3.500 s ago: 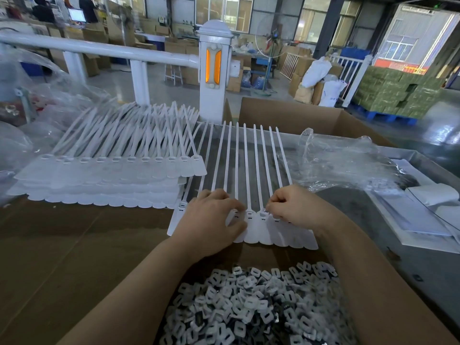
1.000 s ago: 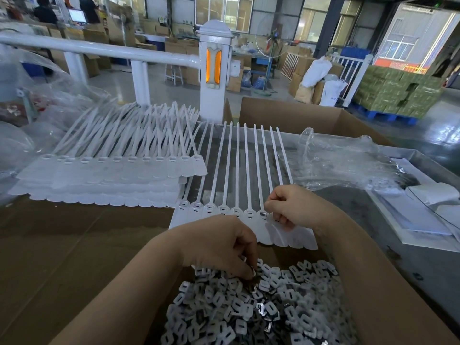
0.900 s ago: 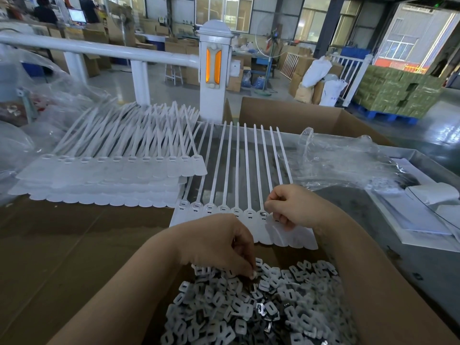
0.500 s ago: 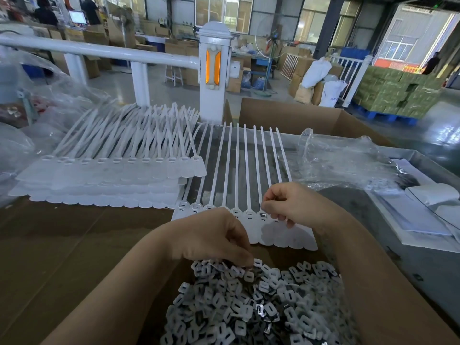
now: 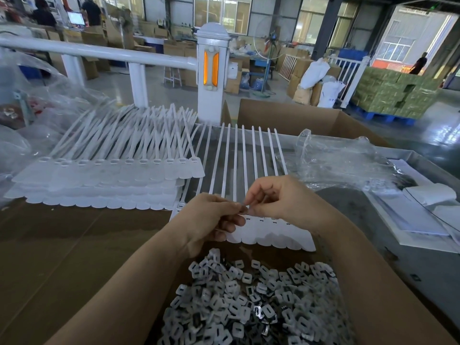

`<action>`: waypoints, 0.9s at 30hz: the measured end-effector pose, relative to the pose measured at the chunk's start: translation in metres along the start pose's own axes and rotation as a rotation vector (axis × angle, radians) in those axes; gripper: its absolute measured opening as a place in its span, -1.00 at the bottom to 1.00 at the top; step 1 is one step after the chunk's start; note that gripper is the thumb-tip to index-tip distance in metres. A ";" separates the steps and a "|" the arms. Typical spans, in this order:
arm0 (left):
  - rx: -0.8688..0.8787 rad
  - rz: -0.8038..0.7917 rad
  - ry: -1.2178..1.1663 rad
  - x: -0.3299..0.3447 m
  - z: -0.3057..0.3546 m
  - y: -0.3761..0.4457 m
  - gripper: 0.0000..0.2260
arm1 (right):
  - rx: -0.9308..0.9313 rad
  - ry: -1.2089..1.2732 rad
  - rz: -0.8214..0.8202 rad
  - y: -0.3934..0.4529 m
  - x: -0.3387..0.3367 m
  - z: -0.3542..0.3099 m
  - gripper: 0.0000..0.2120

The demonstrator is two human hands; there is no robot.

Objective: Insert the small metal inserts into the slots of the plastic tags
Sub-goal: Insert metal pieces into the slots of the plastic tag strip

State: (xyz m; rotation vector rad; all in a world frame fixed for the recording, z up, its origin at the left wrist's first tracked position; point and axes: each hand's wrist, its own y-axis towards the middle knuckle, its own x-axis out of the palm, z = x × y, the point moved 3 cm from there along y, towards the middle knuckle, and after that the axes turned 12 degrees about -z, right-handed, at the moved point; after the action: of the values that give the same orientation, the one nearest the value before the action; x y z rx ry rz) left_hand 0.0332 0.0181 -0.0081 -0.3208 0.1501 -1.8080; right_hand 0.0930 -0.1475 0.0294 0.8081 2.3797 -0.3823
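A joined strip of white plastic tags [image 5: 273, 232] lies in front of me, its long tails pointing away. Just above the strip's slot row, my left hand [image 5: 211, 220] and my right hand [image 5: 278, 197] meet fingertip to fingertip. Both pinch a small metal insert [image 5: 243, 209] between them; it is mostly hidden by the fingers. A heap of small grey metal inserts [image 5: 249, 302] fills the near part of the cardboard surface, below my wrists.
A stack of white tag strips [image 5: 107, 178] lies to the left. Crumpled clear plastic bags [image 5: 336, 160] sit right of the tags, white paper sheets [image 5: 428, 210] further right. An open cardboard box [image 5: 298, 118] and a white railing post [image 5: 211, 70] stand behind.
My left hand has left the insert heap and risen to the strip. My right hand lifted slightly off the tags, and both hands' fingertips now meet on one insert.
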 end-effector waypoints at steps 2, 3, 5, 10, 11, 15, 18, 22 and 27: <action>-0.005 0.001 -0.013 0.000 0.000 0.000 -0.85 | -0.002 -0.006 -0.001 0.001 0.001 0.000 -0.89; -0.006 -0.001 -0.022 0.000 -0.001 0.000 -0.85 | -0.006 -0.008 0.001 0.001 0.002 0.000 -0.90; -0.005 -0.008 -0.039 0.000 -0.001 0.000 -0.84 | -0.009 -0.012 0.007 0.001 0.002 -0.001 -0.90; 0.019 -0.047 0.006 0.001 -0.001 0.001 -0.77 | 0.014 -0.006 0.013 0.002 0.005 -0.001 -0.94; 0.028 -0.038 0.030 0.001 0.000 0.001 -0.76 | 0.030 -0.004 0.019 0.003 0.006 0.000 -0.93; 0.085 0.069 0.137 0.000 0.001 0.002 -0.82 | 0.091 0.088 0.057 0.003 0.004 0.003 -0.88; 0.164 0.090 0.199 0.002 0.004 0.001 -0.88 | 0.114 0.170 0.067 0.001 0.003 0.003 -0.85; 0.226 0.104 0.283 0.004 0.005 0.002 -0.92 | 0.134 0.195 0.039 0.001 0.005 0.003 -0.83; 0.250 0.141 0.276 0.002 0.005 0.003 -0.92 | 0.144 0.261 0.068 0.001 0.003 0.005 -0.85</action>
State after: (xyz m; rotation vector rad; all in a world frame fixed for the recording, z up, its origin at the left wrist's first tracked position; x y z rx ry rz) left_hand 0.0371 0.0154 -0.0042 0.1152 0.1343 -1.7016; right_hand 0.0939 -0.1471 0.0237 1.0586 2.5778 -0.4480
